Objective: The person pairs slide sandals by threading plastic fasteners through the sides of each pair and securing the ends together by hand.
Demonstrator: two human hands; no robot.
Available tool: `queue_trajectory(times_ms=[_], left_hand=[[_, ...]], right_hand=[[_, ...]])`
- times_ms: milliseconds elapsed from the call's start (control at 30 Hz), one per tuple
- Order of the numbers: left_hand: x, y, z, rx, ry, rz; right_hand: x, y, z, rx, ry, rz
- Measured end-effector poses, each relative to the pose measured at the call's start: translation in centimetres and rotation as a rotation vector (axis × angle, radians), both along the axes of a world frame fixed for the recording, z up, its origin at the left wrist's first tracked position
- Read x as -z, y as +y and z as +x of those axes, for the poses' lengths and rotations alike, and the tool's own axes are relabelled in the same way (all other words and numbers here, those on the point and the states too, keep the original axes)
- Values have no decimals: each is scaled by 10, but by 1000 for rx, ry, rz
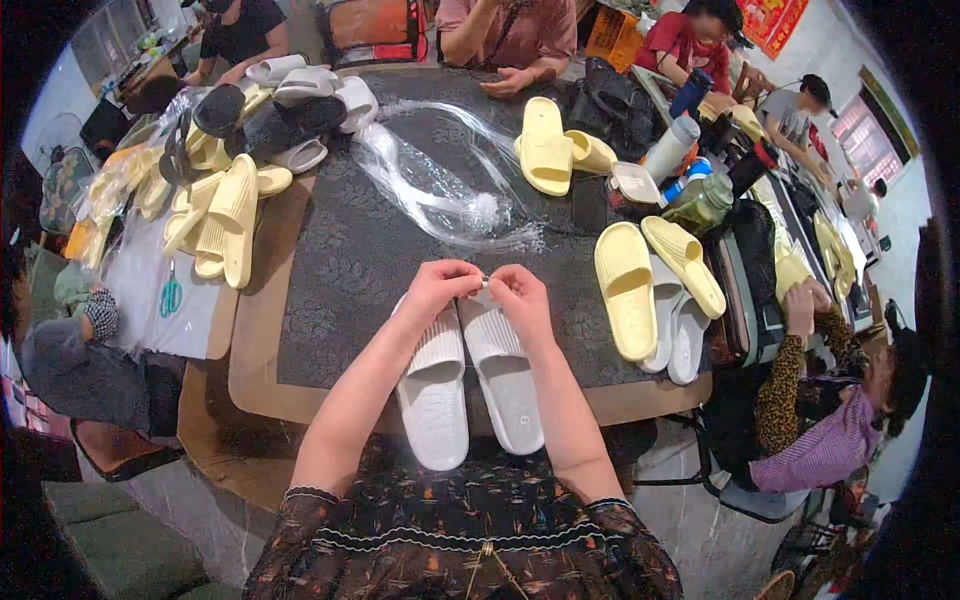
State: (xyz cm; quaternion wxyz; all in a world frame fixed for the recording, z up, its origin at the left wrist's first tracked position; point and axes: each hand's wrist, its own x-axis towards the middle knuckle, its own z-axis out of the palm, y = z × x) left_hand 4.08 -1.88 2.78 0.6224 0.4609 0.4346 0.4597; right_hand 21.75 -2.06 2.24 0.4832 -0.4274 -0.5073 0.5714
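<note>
Two light grey ribbed slide slippers lie side by side at the table's front edge, the left slipper (437,385) and the right slipper (505,380), toes pointing away from me. Over their toe ends my left hand (445,290) and my right hand (522,300) meet, fingertips pinched together. Between them is a small pale piece (486,282), too small to name. My hands and wrists partly cover the toe straps. Just beyond lies a bundle of clear plastic strands (450,190) with loose, fanned ends.
Yellow slippers (626,290) rest on grey ones at the right, near bottles (672,148) and a jar (700,203). Piled slippers (232,225) and scissors (171,297) are at the left. Another yellow pair (546,145) stands farther back. Several people sit around the tables.
</note>
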Motion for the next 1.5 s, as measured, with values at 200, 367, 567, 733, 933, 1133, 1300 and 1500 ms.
queue_trajectory(times_ms=[200,367,567,733,933,1133,1300,1500], left_hand=[[5,2,-1,23,-27,10],[1,0,1,25,17,2],[-3,-2,4,0,11,-3],[0,0,4,6,10,-33],[-5,-2,2,20,44,-40],[0,-1,4,-6,14,-52],[12,4,5,15,67,-14],[12,0,6,46,-32,35]], right_hand=[[3,1,-4,-51,94,23],[4,1,-2,-68,40,14],[0,-1,-3,-11,7,11],[4,-1,0,12,14,12],[11,5,-2,-19,-54,55],[9,6,-2,17,-127,131],[9,2,4,13,-36,-24],[19,2,5,-22,-44,81]])
